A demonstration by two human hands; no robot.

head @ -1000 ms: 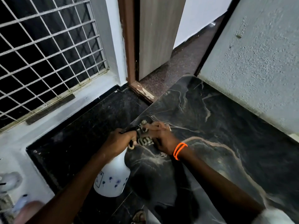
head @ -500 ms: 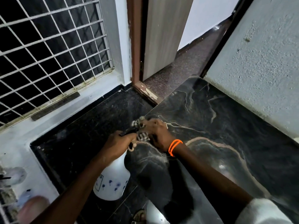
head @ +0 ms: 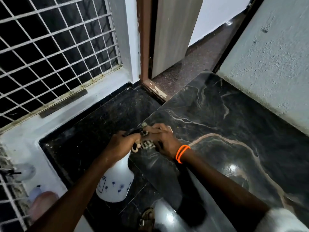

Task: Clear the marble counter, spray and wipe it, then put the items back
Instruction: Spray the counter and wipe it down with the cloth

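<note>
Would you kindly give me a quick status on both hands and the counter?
Left hand gripping spray bottle by its head. Right hand pressing cloth at marble counter edge. Nothing in the way.

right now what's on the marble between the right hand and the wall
Nothing: in the head view the marble counter between the right hand and the wall is bare.

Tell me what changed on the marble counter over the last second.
Almost nothing changed. The left hand holds the white spray bottle by its neck throughout, and the right hand stays pressed on the patterned cloth at the dark marble counter edge. Only the camera view shifted slightly.
</note>
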